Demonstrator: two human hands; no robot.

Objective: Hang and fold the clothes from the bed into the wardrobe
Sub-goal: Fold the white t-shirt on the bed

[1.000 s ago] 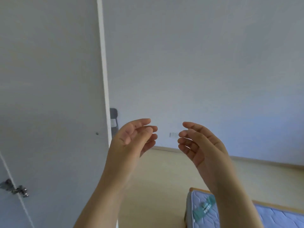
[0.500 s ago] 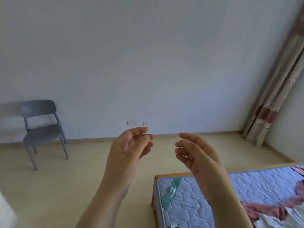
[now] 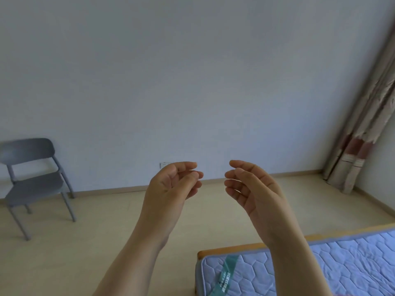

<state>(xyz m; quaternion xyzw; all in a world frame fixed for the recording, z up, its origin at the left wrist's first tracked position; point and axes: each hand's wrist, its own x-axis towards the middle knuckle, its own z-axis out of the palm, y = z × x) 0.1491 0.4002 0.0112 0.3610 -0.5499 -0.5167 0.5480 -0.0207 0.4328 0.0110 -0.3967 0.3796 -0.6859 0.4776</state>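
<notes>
Empty, both of them: the left hand (image 3: 171, 189) and the right hand (image 3: 254, 189) are raised above the corner of the bed (image 3: 352, 263), palms turned toward each other, fingers loosely curled round nothing, with a gap between the fingertips.

My reading is that this is a pause between garments, facing the bed to fetch one. No clothes show plainly on the part of the mattress in view, and the wardrobe is out of sight. The next move calls for looking down and further along the bed to find a garment, then taking it with both hands near its shoulders or waistband so it hangs straight.

Only one corner of the bed shows, its wooden frame (image 3: 235, 248) running along the far edge toward the right. The mattress leaves the picture at the right and bottom, so I cannot tell its long axis. A green label strip (image 3: 226, 272) crosses that corner.

Beyond the bed, well to its left, a grey chair (image 3: 32, 184) stands by the wall. Beyond its right end hangs a curtain (image 3: 363, 124).
</notes>
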